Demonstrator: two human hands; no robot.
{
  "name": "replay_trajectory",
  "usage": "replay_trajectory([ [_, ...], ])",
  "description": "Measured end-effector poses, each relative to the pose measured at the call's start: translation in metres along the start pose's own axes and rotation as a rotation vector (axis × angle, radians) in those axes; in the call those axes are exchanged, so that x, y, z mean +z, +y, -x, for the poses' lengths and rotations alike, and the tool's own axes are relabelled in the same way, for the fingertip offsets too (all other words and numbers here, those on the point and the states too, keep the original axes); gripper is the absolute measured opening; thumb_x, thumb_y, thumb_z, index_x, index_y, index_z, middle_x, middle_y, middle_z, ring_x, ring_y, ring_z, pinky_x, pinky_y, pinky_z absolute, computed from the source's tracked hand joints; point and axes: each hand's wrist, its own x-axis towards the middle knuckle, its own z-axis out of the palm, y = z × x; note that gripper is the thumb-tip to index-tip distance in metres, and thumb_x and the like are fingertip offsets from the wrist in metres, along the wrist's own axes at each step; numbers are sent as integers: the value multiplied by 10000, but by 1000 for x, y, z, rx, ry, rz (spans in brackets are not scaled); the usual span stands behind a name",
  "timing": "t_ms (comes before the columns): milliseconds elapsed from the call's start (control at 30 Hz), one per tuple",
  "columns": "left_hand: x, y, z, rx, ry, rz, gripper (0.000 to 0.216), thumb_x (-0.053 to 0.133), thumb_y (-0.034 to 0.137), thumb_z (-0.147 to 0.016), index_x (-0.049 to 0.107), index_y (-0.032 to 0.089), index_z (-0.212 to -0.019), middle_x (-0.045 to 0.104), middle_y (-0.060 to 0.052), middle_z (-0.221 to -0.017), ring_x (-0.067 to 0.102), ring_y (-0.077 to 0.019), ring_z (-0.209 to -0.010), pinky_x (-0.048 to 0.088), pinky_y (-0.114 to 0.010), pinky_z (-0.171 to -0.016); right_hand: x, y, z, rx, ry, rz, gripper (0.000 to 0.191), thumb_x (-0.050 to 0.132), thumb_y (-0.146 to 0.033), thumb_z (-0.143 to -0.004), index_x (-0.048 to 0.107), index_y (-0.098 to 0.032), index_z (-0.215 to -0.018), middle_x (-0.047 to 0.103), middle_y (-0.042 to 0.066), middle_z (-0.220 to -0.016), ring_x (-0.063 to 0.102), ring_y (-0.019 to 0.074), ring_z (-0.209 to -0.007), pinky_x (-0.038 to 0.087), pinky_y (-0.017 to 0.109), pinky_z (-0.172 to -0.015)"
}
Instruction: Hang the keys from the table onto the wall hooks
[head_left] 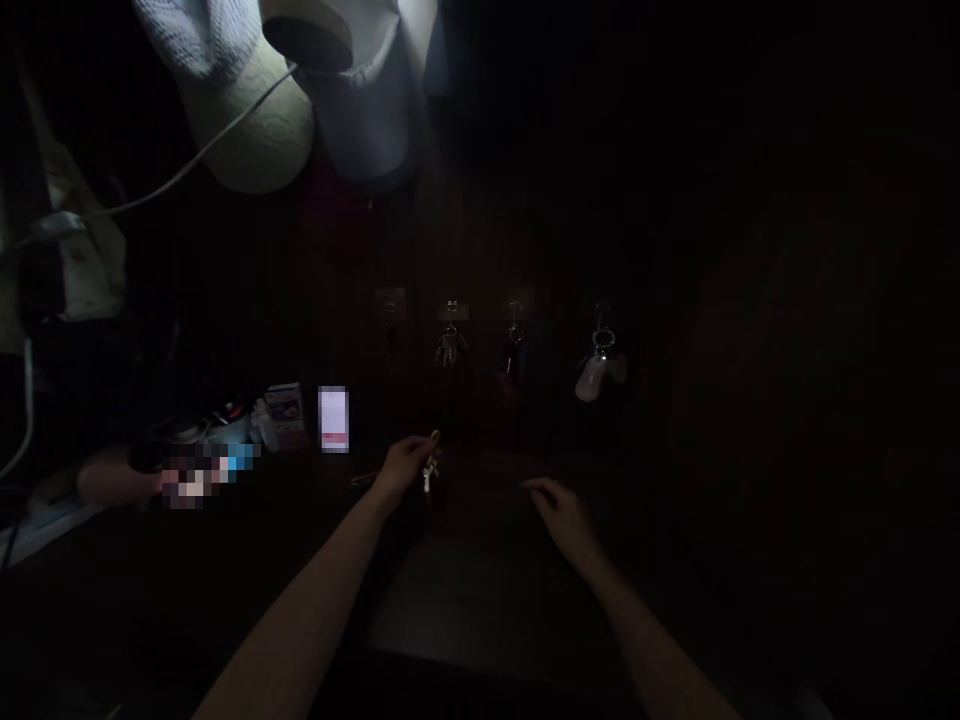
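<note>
The scene is very dark. My left hand (409, 462) is raised with its fingers pinched on a small bunch of keys (428, 472) that dangles below them. My right hand (561, 510) hovers to the right, palm down, fingers loosely stretched toward the left, holding nothing. Both hands are in front of a dark wall with a row of hooks: one bunch of keys (448, 345), a darker key set (512, 360) and a ring with a pale tag (598, 372) hang there. The leftmost hook (390, 305) looks bare.
Caps (255, 120) hang at the upper left with a white cable (172, 180) across them. Small boxes and bottles (281, 415) stand on a shelf at the left. A dim grey surface (480, 600) lies below my arms.
</note>
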Motion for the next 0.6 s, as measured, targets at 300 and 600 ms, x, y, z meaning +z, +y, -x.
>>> replay_trajectory([
  [300, 15, 29, 33, -211, -174, 861, 182, 627, 291, -766, 621, 129, -848, 685, -107, -926, 644, -136, -758, 472, -207, -613, 27, -64, 7, 30, -227, -294, 265, 538, -306, -709, 650, -214, -932, 694, 42, -954, 631, 206, -916, 473, 345, -831],
  [600, 22, 38, 54, -248, -391, 900, 219, 686, 311, -719, 649, 138, -850, 692, -76, -846, 636, -123, -700, 461, -204, -606, 29, -99, -12, 107, -139, -368, 326, 540, -403, -717, 651, -194, -941, 679, 46, -911, 636, 180, -780, 503, 302, -693],
])
